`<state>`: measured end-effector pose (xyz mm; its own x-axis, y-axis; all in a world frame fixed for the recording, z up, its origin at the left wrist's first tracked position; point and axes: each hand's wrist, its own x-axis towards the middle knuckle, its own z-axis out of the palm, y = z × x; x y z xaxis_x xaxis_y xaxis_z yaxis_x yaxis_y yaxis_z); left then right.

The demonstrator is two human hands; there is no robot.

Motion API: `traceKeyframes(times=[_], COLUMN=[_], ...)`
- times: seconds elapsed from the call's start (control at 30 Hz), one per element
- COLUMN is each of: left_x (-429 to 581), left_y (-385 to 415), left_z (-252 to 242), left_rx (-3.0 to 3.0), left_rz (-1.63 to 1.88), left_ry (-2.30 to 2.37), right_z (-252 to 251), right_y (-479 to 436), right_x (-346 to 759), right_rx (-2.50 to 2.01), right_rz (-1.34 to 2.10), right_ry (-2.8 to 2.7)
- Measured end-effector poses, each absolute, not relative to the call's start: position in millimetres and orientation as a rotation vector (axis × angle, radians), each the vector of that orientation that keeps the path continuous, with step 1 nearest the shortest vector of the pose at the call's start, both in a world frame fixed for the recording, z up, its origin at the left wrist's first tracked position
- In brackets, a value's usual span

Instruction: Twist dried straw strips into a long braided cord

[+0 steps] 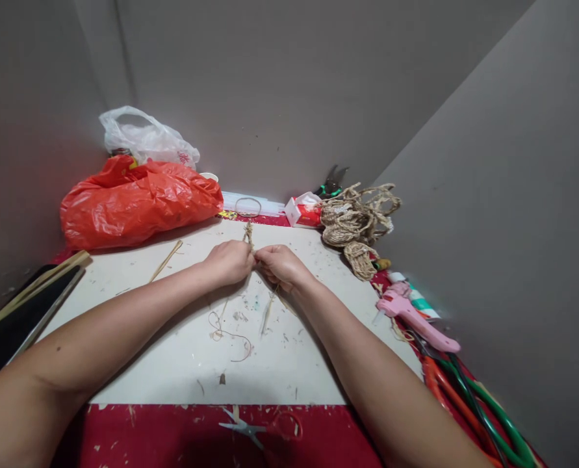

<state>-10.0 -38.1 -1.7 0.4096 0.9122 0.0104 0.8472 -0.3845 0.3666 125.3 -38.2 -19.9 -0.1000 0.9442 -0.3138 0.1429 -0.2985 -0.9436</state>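
Note:
My left hand [231, 262] is closed around a small piece of twisted straw cord [249, 232], whose braided top sticks up above the fist. Right beside it, my right hand [282, 265] pinches at the lower end of the same piece, the fingertips of both hands meeting. Loose pale fibre strands [268, 313] hang down below my right hand onto the white board [172, 370]. A thin curled thread [231, 335] lies under the hands. What exactly the right fingertips grip is hidden.
At the back left lie a red plastic bag [143, 201] and a white bag [147, 136]. Braided rope bundles [347, 221] sit at the back right, with a pink glue gun [418, 318] and green-handled tools [498, 409] nearer. Scissors [243, 426] lie in front; a dark tablet [30, 312] is left.

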Motion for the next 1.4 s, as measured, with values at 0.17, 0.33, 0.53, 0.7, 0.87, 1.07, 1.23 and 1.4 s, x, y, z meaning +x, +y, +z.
traceKeyframes(times=[0.17, 0.33, 0.53, 0.7, 0.87, 1.07, 1.23, 1.4], left_x=[4.5, 8.6, 11.3, 1.2, -7.9, -2.5, -6.8, -11.0], left_y=[-65.6, -74.2, -89.4, -62.6, -26.4, -26.3, -23.0, -18.8], left_z=[-6.0, -12.2, -2.8, 3.0, -11.4, -23.3, -18.8, -19.6], left_rx=[2.688, 2.779, 2.752, 2.245, 1.553, 1.395, 1.65, 1.732], left_rz=[0.175, 0.147, 0.159, 0.855, 0.897, 0.732, 0.796, 0.755], left_ry=[1.51, 1.414, 0.978, 1.097, 1.212, 1.056, 1.128, 1.113], right_z=[-17.3, -18.7, -16.8, -21.0, -22.2, -18.6, -15.7, -12.0], right_y=[-40.0, -36.8, -32.3, -27.3, -26.1, -28.7, -30.7, -35.9], right_x=[128.3, 135.2, 145.3, 151.7, 151.9, 151.2, 152.0, 148.4], right_rx=[-1.398, -1.336, -1.168, -1.115, -1.08, -1.14, -1.25, -1.337], right_rz=[1.587, 1.739, 1.889, 1.85, 1.921, 1.891, 1.767, 1.478], right_ry=[-1.186, -1.135, -1.044, -1.028, -1.074, -1.195, -1.38, -1.638])
